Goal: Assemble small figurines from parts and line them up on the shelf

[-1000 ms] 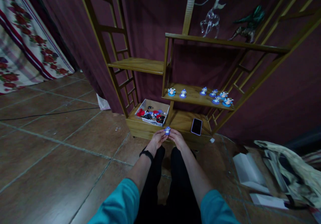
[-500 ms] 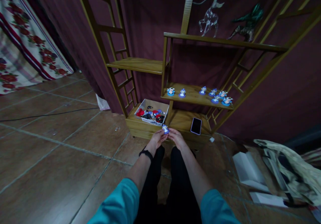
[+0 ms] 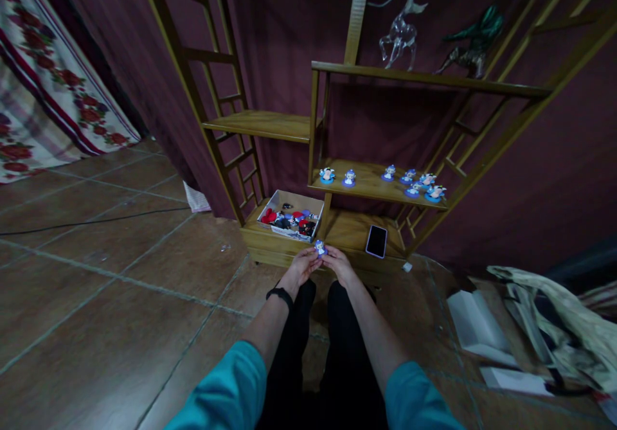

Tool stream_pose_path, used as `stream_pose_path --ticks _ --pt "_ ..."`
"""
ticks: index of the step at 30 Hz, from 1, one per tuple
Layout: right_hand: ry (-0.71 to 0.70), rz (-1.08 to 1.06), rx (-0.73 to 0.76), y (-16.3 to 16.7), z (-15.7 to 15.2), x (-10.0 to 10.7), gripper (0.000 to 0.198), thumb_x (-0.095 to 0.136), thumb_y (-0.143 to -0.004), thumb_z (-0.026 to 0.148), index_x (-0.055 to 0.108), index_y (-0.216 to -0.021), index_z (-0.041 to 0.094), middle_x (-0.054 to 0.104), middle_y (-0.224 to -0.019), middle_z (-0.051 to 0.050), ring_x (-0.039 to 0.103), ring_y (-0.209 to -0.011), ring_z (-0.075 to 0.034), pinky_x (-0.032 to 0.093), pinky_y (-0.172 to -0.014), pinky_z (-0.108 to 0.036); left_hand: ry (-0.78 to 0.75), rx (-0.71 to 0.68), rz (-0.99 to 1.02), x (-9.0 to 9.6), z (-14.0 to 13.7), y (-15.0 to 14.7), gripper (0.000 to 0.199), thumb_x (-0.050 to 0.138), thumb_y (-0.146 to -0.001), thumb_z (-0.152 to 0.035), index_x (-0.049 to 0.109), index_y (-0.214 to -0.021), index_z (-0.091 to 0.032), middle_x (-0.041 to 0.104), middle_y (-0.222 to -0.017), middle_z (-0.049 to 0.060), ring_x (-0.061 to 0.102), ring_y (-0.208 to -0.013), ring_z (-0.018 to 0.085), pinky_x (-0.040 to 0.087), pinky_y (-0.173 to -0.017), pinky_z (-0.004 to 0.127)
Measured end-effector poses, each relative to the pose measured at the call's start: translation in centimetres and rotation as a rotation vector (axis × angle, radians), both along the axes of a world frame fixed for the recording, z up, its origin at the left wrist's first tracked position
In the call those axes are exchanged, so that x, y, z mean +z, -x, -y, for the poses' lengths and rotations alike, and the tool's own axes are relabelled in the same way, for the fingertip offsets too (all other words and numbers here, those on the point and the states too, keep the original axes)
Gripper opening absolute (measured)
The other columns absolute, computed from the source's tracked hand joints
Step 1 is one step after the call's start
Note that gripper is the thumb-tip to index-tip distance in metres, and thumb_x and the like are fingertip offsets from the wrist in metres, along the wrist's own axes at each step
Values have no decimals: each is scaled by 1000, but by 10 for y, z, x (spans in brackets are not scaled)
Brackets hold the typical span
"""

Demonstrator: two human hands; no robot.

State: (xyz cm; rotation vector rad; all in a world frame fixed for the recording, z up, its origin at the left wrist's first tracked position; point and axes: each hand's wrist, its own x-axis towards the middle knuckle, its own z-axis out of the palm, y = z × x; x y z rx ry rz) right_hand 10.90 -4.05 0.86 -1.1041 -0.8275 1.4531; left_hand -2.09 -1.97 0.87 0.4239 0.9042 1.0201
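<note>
A small purple-and-white figurine stands upright between my two hands, just in front of the lower shelf. My left hand pinches its base from the left, and my right hand grips the base from the right. Behind it, an open cardboard box holds a jumble of red, black, white and purple figurines. Several similar figurines stand on the middle shelf, among them a blue-based one and a purple one at the left, with a cluster at the right end.
A phone lies on the lower shelf. A glass horse statue and a dark green statue occupy the upper shelf. White boxes and a pale cloth bag lie on the floor at right. A black cable crosses the floor at left.
The figurine has turned slightly and sits a little more upright and to the right between my fingers. Both hands keep nearly the same place.
</note>
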Motion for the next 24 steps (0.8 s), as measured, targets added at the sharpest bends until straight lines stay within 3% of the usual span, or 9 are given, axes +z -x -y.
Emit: stream_pose_path --ticks 14,24 --pt "-4 -15 -55 -1 -4 -6 43 72 -54 30 61 -95 23 65 -93 -2 60 -82 -16 46 -75 -30 -84 -58 -19 -1 1 -1 24 59 -72 0 61 -93 -11 67 -80 8 64 -68 12 53 -68 24" --pt "-37 198 -178 4 -9 -11 30 71 -49 35 61 -71 18 64 -69 0 58 -69 -17 44 -68 -29 -114 -48 -35 -2 3 -3 27 63 -67 1 63 -91 -10 67 -82 9 64 -70 12 52 -74 27"
